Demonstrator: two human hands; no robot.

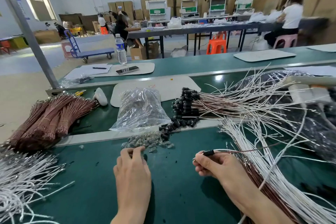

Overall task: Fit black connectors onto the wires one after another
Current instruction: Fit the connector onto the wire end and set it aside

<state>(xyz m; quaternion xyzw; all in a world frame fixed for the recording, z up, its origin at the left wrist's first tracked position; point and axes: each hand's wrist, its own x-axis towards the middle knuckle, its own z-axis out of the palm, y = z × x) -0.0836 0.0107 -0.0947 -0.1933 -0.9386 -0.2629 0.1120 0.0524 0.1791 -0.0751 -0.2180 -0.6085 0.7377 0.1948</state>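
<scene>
1. Black connector (208, 152), right of centre in the lower frame: a small dark sleeve threaded on a thin wire (241, 151), sitting at the fingertips of the right hand (216, 166). The wire trails off right into the white wire heap (272, 172).
2. Right hand: fingers and thumb curled, pinching the wire just beside the connector. A small metal end shows past the fingers on the left.
3. Handling, as judged: the connector is light, rigid and small enough to slip or roll. The wire is limp along its length, so it is best gripped close behind the end being fitted, as here.
4. Left hand (132, 167), lower centre: palm down, fingertips in a scatter of clear pieces (151, 142). Whether it grips one cannot be told.
5. Loose black connectors (174, 125), centre frame: stock spilled just beyond the clear pieces, beside the mouth of a plastic bag (140, 109).
6. Fitted wires (187, 103), right of centre: a fan of wires carrying black connectors, ends pointing left.
7. Brown wire bundles (45, 118), left: banded sheaves.
8. Loose white wires (21, 178), lower left.
9. Green bench surface (172, 192), beneath everything.
</scene>
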